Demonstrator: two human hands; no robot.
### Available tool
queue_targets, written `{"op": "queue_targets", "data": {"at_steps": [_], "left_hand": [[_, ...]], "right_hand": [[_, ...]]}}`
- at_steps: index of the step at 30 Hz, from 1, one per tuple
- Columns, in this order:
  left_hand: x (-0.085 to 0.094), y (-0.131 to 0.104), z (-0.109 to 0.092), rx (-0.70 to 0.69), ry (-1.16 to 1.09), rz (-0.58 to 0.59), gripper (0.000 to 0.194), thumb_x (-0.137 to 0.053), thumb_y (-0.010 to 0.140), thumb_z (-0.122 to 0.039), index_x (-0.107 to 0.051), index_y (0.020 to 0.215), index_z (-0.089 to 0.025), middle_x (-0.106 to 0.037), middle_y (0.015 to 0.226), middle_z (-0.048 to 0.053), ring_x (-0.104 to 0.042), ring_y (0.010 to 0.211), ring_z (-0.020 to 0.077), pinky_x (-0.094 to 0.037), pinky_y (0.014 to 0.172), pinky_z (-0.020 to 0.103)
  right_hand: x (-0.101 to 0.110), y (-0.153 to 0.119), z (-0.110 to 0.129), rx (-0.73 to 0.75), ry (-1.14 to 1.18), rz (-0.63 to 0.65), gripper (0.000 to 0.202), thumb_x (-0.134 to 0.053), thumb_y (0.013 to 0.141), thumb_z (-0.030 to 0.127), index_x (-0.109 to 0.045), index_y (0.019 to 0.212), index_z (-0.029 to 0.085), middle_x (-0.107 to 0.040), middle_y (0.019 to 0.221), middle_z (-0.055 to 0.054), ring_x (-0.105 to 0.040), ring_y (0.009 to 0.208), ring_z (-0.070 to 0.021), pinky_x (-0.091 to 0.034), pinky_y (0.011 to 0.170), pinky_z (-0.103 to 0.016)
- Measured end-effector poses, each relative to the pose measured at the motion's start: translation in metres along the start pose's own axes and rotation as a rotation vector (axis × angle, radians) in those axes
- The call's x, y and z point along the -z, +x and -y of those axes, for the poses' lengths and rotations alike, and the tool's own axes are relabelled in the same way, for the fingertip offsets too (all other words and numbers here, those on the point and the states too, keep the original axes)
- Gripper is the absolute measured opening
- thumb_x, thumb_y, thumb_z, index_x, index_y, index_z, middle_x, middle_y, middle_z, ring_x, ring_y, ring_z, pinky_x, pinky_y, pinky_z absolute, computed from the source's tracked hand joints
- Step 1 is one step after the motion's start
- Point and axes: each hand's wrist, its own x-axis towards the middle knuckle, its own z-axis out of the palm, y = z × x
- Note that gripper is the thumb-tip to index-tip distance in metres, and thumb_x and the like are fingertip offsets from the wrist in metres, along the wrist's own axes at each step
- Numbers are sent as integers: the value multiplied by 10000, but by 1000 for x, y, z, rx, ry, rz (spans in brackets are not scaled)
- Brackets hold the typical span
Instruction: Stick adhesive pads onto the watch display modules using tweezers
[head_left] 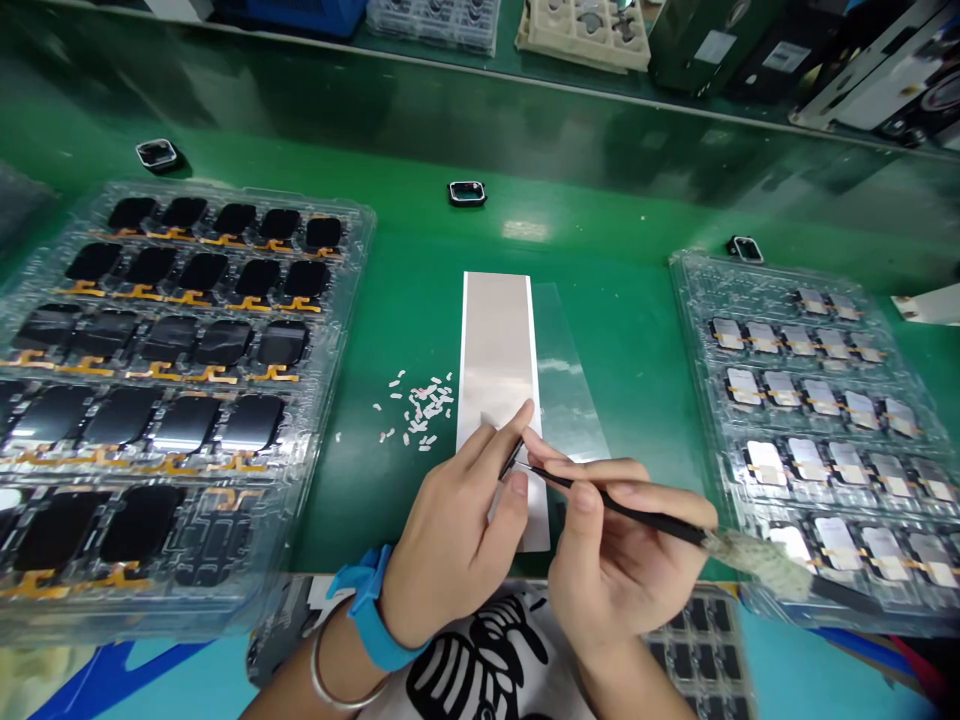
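My left hand (pixel 469 520) is closed, pinching a small dark flat piece (pixel 512 458) between thumb and fingers; it shows nearly edge-on, and most of it is hidden. Black tweezers (pixel 645 515) lie in the closed grip of my right hand (pixel 630 560), with a pale wrapping around their rear part. Their thin tip points left and meets the dark piece or stops just beside it. Beneath both hands lies a long beige strip with white borders (pixel 497 330), and a clear film (pixel 566 370) sticks out on its right. Small white slips (pixel 426 405) are scattered to the left of the strip.
A clear tray of black watch screens (pixel 367 230) stands at left, another tray with silver-backed screens (pixel 686 330) at right. Small watch frames (pixel 466 194) sit along the back of the green bench (pixel 405 300). Above runs a shelf (pixel 525 80) with boxes and trays.
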Motion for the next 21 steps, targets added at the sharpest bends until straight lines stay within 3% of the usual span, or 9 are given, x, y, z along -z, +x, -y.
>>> {"op": "queue_targets", "data": {"at_steps": [12, 21], "left_hand": [[0, 0, 1, 3, -8, 0, 510, -323, 1045, -267, -362, 1543, -164, -565, 1411, 131, -603, 1198, 238, -507, 994, 372], [0, -1, 0, 11, -22, 6, 507, -316, 1049, -265, -355, 1547, -173, -552, 1431, 124, -595, 1194, 228, -494, 996, 364]], "right_hand": [[0, -1, 0, -19, -32, -5, 289, -532, 900, -28, -501, 1055, 214, -717, 921, -21, -750, 948, -187, -674, 852, -444], [0, 0, -1, -1, -26, -8, 324, -516, 877, -76, -496, 1057, 192, -716, 928, -32, -754, 930, -180, -672, 852, -395]]}}
